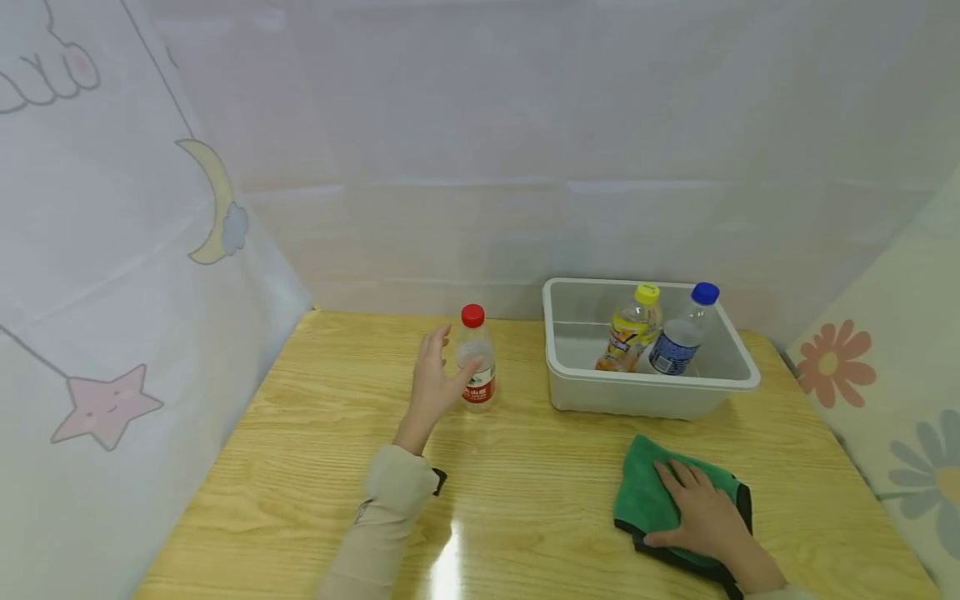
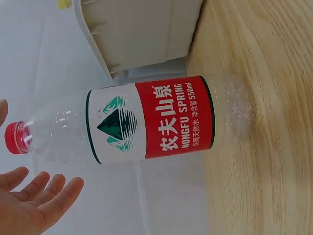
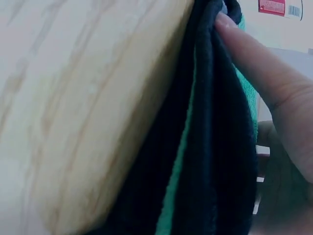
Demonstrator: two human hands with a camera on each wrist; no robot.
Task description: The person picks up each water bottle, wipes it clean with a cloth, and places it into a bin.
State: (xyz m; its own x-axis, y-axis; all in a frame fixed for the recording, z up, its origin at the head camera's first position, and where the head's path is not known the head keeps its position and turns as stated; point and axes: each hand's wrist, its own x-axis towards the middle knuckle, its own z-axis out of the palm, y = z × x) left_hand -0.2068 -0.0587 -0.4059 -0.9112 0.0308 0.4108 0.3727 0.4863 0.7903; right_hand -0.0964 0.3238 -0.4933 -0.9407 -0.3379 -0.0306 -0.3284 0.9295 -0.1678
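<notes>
A clear plastic water bottle (image 1: 478,385) with a red cap and a red-and-white label stands upright on the wooden table. Just left of it is my left hand (image 1: 437,379), its thumb and fingers spread apart. In the left wrist view, space shows between those fingers (image 2: 61,200) and the bottle (image 2: 146,122). My right hand (image 1: 701,517) rests on a folded green cloth (image 1: 645,487) with black edging, fingers laid out across it. From the right wrist, the thumb (image 3: 264,68) touches the dark edge of the cloth (image 3: 215,132); the other fingers are mostly hidden.
Behind the cloth sits a white plastic bin (image 1: 637,400). Inside lean a yellow-capped bottle (image 1: 628,333) and a blue-capped bottle (image 1: 678,342). Pale printed sheets (image 1: 450,233) hang around the back and sides of the table (image 1: 315,433).
</notes>
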